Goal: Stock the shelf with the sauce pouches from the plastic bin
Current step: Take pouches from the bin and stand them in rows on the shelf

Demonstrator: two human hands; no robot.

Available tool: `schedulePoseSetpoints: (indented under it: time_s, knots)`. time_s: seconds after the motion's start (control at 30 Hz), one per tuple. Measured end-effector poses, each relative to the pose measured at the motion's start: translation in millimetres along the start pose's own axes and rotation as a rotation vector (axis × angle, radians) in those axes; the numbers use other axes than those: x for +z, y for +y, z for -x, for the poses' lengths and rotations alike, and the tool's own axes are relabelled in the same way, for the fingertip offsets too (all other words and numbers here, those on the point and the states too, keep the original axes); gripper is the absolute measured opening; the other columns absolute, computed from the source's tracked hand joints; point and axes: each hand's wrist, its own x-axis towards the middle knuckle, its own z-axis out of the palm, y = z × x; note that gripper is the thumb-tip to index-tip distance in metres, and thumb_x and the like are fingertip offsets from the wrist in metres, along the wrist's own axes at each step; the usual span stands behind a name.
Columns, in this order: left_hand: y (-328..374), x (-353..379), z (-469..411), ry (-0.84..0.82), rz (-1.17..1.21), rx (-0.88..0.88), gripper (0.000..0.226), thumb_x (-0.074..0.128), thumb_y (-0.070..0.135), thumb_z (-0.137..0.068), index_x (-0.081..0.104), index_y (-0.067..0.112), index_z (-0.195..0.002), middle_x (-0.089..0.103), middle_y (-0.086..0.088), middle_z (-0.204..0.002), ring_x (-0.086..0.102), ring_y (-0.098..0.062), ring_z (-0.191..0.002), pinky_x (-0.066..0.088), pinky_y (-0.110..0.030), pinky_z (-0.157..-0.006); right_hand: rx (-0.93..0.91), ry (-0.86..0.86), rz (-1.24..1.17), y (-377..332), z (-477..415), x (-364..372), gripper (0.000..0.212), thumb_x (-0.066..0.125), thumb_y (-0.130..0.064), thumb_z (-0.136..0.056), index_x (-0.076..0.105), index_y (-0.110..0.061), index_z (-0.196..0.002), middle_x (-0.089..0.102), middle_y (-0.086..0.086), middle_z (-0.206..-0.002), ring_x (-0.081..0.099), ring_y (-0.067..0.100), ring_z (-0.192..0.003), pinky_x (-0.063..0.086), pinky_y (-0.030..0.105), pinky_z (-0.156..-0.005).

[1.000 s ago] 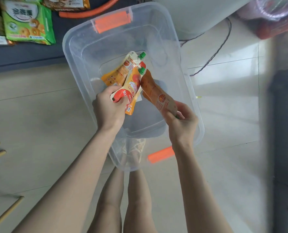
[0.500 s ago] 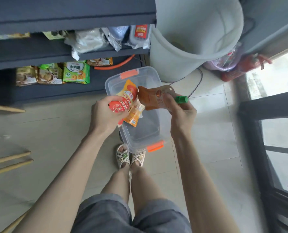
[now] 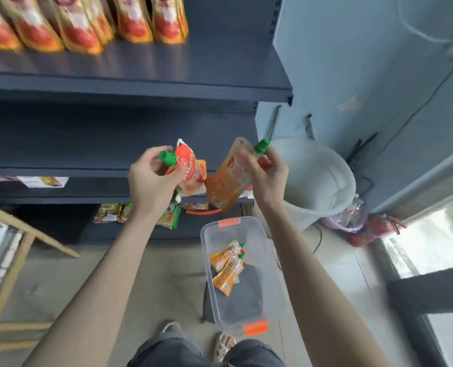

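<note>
Now, standing at the dark shelf (image 3: 140, 83). My left hand (image 3: 151, 185) pinches a red-and-orange sauce pouch (image 3: 191, 169) just under its green cap; my right hand (image 3: 266, 176) grips a second orange pouch (image 3: 226, 185) near its spout. Two more pouches (image 3: 229, 266) lie in the plastic bin (image 3: 273, 292) on the floor. A row of stocked pouches (image 3: 82, 22) stands on the upper shelf.
</note>
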Motion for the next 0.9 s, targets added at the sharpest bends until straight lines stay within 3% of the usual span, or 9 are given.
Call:
schedulePoseSetpoints:
  time_s: [0.1, 0.17, 0.3, 0.43, 0.57, 0.9]
  knots:
    - [18, -21, -35, 0.043, 0.11, -0.008, 0.016, 0.075, 0.016, -0.075, 0.068, 0.013, -0.089, 0.069, 0.002, -0.081, 0.066, -0.009, -0.079, 0.053, -0.02, -0.062, -0.049, 0.005, 0.009, -34, -19, 37, 0.018, 0.075, -0.02, -0.078, 0.059, -0.014, -0.073, 0.053, -0.007, -0.061, 0.049, -0.003, -0.05, 0.038, 0.01, -0.05]
    - [24, -35, -57, 0.049, 0.218, -0.025, 0.011, 0.074, 0.019, -0.077, 0.067, 0.015, -0.084, 0.068, 0.004, -0.079, 0.065, -0.006, -0.076, 0.051, -0.016, -0.06, -0.068, -0.007, -0.009, -52, -28, 65, 0.017, 0.077, -0.022, -0.077, 0.062, -0.014, -0.078, 0.059, -0.008, -0.066, 0.054, -0.007, -0.054, 0.041, 0.008, -0.051]
    - [22, -65, -110, 0.009, 0.37, -0.033, 0.012, 0.072, 0.022, -0.08, 0.067, 0.014, -0.088, 0.07, 0.0, -0.087, 0.067, -0.007, -0.082, 0.052, -0.022, -0.067, -0.099, -0.05, -0.049, -79, -43, 128, 0.017, 0.076, -0.03, -0.077, 0.061, -0.024, -0.073, 0.064, -0.01, -0.07, 0.063, -0.001, -0.062, 0.052, 0.014, -0.056]
    - [24, -93, -177, -0.044, 0.419, -0.001, 0.022, 0.072, 0.024, -0.08, 0.065, 0.011, -0.096, 0.07, -0.002, -0.093, 0.067, -0.013, -0.089, 0.053, -0.03, -0.074, -0.111, 0.004, -0.11, -100, -68, 192, 0.017, 0.076, -0.03, -0.077, 0.062, -0.02, -0.074, 0.067, -0.004, -0.071, 0.067, 0.011, -0.066, 0.055, 0.023, -0.059]
    - [32, -107, -234, -0.109, 0.461, 0.052, 0.011, 0.072, 0.025, -0.08, 0.066, 0.023, -0.089, 0.071, 0.003, -0.094, 0.068, -0.013, -0.091, 0.054, -0.034, -0.078, -0.149, 0.061, -0.146, -115, -97, 236, 0.019, 0.072, -0.028, -0.081, 0.058, -0.02, -0.073, 0.065, -0.005, -0.071, 0.067, 0.011, -0.067, 0.056, 0.025, -0.06]
    - [51, -95, -336, -0.197, 0.505, 0.136, 0.012, 0.069, 0.027, -0.082, 0.063, 0.029, -0.093, 0.069, 0.007, -0.099, 0.065, -0.01, -0.097, 0.053, -0.035, -0.086, -0.221, 0.191, -0.126, -138, -175, 282, 0.016, 0.075, -0.029, -0.079, 0.06, -0.025, -0.073, 0.066, -0.005, -0.074, 0.07, 0.016, -0.075, 0.059, 0.034, -0.066]
